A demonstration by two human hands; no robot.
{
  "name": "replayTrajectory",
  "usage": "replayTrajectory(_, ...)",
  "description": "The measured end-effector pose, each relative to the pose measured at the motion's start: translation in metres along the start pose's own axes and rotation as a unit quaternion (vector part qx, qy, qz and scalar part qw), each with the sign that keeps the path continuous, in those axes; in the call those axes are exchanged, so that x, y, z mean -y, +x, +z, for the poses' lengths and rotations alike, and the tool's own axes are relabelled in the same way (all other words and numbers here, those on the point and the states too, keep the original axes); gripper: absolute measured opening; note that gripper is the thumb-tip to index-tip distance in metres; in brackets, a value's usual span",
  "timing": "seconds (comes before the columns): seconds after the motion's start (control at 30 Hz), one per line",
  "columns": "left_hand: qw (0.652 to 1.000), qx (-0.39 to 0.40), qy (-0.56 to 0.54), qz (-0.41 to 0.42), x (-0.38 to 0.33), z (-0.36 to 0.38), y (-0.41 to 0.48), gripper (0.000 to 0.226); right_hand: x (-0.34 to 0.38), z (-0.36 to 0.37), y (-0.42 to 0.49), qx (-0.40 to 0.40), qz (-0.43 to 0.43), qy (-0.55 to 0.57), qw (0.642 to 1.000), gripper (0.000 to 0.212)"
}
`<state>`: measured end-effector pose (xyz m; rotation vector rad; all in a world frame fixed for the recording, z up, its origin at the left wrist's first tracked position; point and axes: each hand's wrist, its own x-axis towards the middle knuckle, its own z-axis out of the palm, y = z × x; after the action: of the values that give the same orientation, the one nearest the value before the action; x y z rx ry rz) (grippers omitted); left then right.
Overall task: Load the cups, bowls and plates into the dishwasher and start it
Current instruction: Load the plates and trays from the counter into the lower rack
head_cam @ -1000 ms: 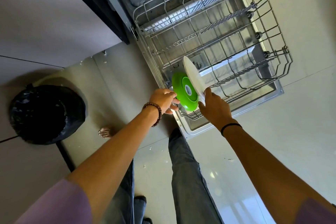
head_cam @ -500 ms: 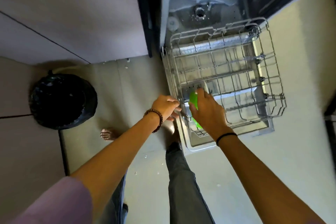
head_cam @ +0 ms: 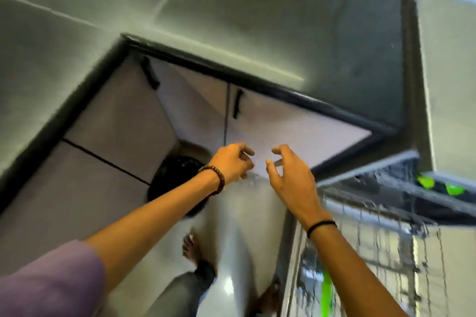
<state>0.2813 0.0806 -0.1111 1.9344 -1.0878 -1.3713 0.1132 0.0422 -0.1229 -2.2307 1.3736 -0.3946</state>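
Note:
The picture is blurred by motion. My left hand (head_cam: 233,165) and my right hand (head_cam: 289,177) are raised in front of the cabinet doors, fingers curled and apart, holding nothing. The pulled-out lower rack (head_cam: 381,247) of the dishwasher lies at the lower right, below my right forearm. A green plate (head_cam: 326,291) stands on edge in that rack near its front. Green items (head_cam: 426,181) show in the upper rack at the right edge. The white plate is not clearly visible.
A grey countertop (head_cam: 231,8) wraps around the corner above pale cabinet doors (head_cam: 270,126) with dark handles. A black bin bag (head_cam: 172,177) sits on the floor in the corner, behind my left wrist. My legs and feet are below.
Both hands have let go of the plates and lifted away from the lower rack. The view has swung up and left toward the cabinets and countertop.

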Motion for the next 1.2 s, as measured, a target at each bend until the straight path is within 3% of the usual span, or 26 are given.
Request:
replayTrajectory(0.27, 0.978, -0.172, -0.064, 0.097, -0.052, -0.185, -0.038, 0.016, 0.164, -0.039, 0.12, -0.046, -0.165, 0.035, 0.985, 0.022)
replayTrajectory(0.57, 0.947, -0.278, -0.103, 0.124, -0.075, -0.289, -0.052, 0.02, 0.275, -0.053, 0.201, -0.039, -0.266, 0.002, 0.963, 0.024)
replayTrajectory(0.87, 0.944, -0.302, -0.098, 0.093, -0.091, -0.356, 0.014, 0.019, 0.304, -0.035, 0.312, 0.004, -0.285, 0.006, 0.958, 0.029)
replayTrajectory(1.2, 0.918, -0.325, -0.228, 0.017, -0.124, -0.425, 0.168, 0.013, 0.269, -0.037, 0.48, 0.064, -0.216, 0.009, 0.974, 0.027)
